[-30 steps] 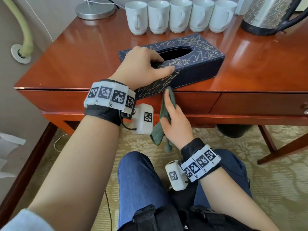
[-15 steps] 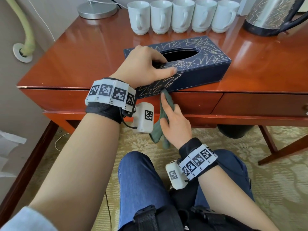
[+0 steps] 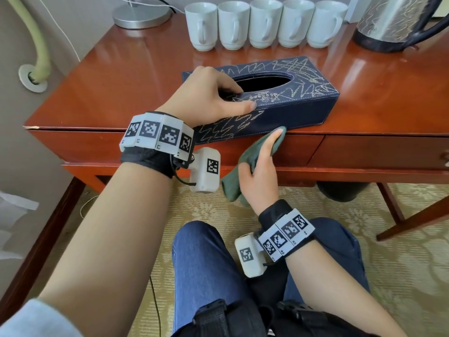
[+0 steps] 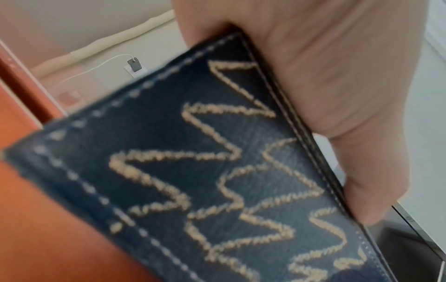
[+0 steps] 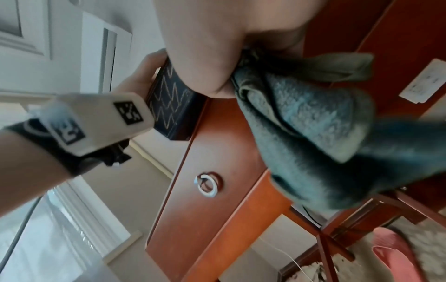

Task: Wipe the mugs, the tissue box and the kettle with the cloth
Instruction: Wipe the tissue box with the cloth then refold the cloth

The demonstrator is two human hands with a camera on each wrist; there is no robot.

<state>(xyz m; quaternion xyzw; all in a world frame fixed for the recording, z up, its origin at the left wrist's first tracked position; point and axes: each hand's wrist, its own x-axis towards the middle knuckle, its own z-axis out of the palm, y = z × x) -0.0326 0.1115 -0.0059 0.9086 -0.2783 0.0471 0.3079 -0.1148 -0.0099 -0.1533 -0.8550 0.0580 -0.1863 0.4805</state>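
A dark blue tissue box [image 3: 291, 110] with yellow scribbles lies at the desk's front edge, its left end jutting over it. My left hand [image 3: 209, 98] grips the box's left end, thumb along the top edge; up close the scribbled front side of the tissue box [image 4: 217, 171] sits under that left hand [image 4: 337, 85]. My right hand [image 3: 262, 171] holds a green cloth [image 3: 245, 166] and presses it against the lower front of the box. The same cloth [image 5: 313, 124] hangs bunched from the right hand [image 5: 205, 47]. Several white mugs [image 3: 264, 23] line the back, with a steel kettle [image 3: 393, 20] at the back right.
A red-brown wooden desk [image 3: 121, 76] with drawers [image 3: 384, 152] carries everything. A round lamp base [image 3: 142, 14] stands back left. A green hose [image 3: 38, 45] runs down the wall at left. My knees in jeans [image 3: 206, 263] are under the desk's front edge.
My right hand has slid the cloth to the right along the box's lower front side. The left hand keeps its grip on the box's left end.
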